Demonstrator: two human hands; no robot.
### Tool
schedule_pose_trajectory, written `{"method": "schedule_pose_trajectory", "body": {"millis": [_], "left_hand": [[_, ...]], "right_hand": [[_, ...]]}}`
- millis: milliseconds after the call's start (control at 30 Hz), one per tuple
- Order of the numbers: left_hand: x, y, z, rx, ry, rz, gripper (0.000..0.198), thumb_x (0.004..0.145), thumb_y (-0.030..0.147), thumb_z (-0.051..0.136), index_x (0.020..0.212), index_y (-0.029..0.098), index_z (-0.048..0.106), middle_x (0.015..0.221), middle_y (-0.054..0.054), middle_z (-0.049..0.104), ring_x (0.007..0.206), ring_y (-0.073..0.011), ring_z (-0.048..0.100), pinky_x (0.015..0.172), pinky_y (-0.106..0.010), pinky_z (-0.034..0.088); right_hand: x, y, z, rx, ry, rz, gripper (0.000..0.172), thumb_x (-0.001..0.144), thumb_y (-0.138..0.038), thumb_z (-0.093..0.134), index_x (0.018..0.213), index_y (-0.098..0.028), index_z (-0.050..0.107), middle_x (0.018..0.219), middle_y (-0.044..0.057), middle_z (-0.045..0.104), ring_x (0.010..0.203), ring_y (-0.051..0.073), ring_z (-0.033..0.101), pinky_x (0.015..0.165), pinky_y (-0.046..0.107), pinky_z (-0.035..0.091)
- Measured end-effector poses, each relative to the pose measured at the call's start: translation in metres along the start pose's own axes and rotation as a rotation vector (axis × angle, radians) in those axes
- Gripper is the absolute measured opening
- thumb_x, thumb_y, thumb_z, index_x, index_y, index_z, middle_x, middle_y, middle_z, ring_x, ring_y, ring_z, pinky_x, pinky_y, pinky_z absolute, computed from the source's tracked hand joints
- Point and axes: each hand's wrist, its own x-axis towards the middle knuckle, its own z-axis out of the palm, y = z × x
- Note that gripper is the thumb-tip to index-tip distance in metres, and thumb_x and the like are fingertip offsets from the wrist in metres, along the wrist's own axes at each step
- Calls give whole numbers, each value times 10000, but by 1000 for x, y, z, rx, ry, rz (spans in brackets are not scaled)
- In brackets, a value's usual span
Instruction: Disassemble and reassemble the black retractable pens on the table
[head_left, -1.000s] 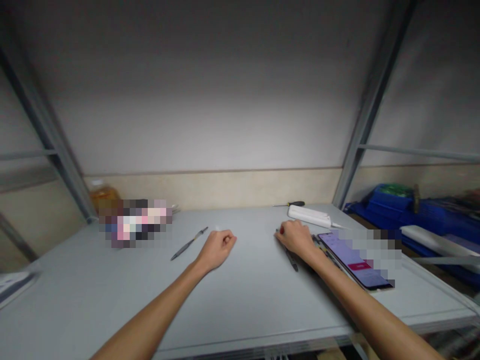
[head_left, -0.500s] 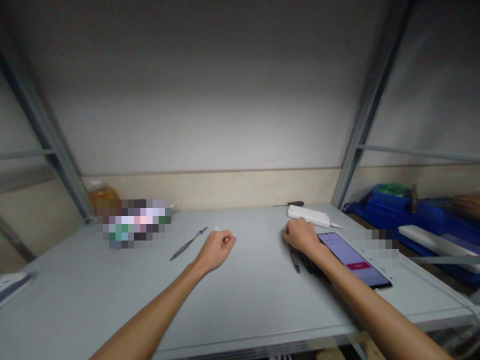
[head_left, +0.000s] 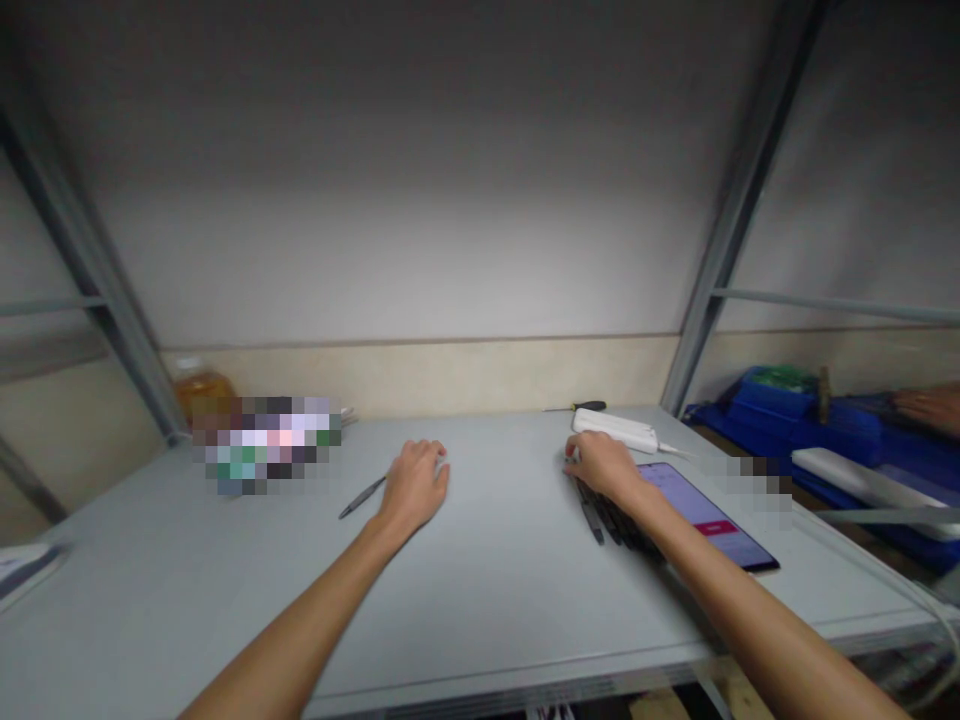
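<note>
Right grip [head_left: 604, 468] touches slim black pens [head_left: 600, 517].

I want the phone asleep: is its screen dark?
No, the phone beside the right hand shows a lit purple screen with a red bar.

Smooth matt grey table [head_left: 495, 580], prob. laminate or painted metal. Dark pen [head_left: 358, 498] w/ slight sheen, looks plastic. Black tools [head_left: 600, 518]: matt handles. Glossy glass on phone [head_left: 712, 520]. White case [head_left: 615, 431]: smooth semi-gloss plastic. Dull grey metal rack post [head_left: 724, 250]. Blue plastic crates [head_left: 795, 405].
</note>
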Motion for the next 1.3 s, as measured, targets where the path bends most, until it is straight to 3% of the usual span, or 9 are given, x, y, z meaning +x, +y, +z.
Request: {"method": "schedule_pose_trajectory", "body": {"millis": [167,433,533,667,800,933,1133,1233,1300], "left_hand": [[0,-10,-6,284,-73,-231,331,773,275,444,1064,133,510,1085,-155,510,1043,-307,405,795,-479,352],[3,-22,-17,283,-276,-390,315,791,149,336,1030,100,534,1111,-200,498,1046,-325,435,750,-531,394],[3,-24,-12,249,-289,-287,293,790,103,336,1007,126,531,1065,-169,527,1010,-304,465,737,-488,410],[1,-13,-3,49,-262,33,207,846,171,352,911,182,548,979,-93,557,976,-240,484,765,-389,406],[-4,8,6,-221,-184,301,188,877,220,365,908,187,548,941,-55,563,921,-181,501,802,-323,399],[-6,17,7,-330,-70,395,187,881,244,385,934,191,556,933,-52,558,899,-163,508,802,-292,404],[0,2,1,-197,-19,418,200,887,256,379,952,188,556,916,-51,557,865,-163,512,771,-294,408],[1,-1,-1,-116,-1,447,213,897,248,352,946,176,547,907,-54,551,856,-166,498,759,-294,394],[1,2,-2,-34,9,484,215,900,227,333,943,171,537,906,-59,551,861,-175,486,750,-307,378]], "right_hand": [[-4,-15,-3,27,76,-50,231,748,-373,558,860,-196,654,869,92,662,853,230,584,700,302,365],[-18,-67,0,180,149,-281,207,810,-298,478,837,-187,651,849,72,637,826,187,552,721,273,355],[-20,-79,12,301,182,-393,203,826,-270,463,886,-184,636,840,64,616,849,176,528,759,262,359],[-23,-87,27,456,219,-504,303,817,-280,493,1086,-170,578,977,88,592,959,178,497,855,264,342],[-24,-88,32,628,129,-493,332,844,-357,441,1019,-141,621,855,85,635,795,163,542,735,248,380],[-19,-83,32,864,-49,-387,306,815,-341,455,741,-120,655,600,28,594,553,114,471,534,214,334],[-12,-67,28,1294,-170,-100,147,688,-250,539,731,-121,595,490,-49,477,405,64,337,409,198,237],[-11,-62,26,1318,-263,-41,114,683,-218,504,727,-131,561,502,-48,479,379,57,321,380,194,214],[-12,-62,25,1221,-303,-82,116,665,-164,487,760,-138,548,503,-50,486,389,60,340,391,187,235]]}}
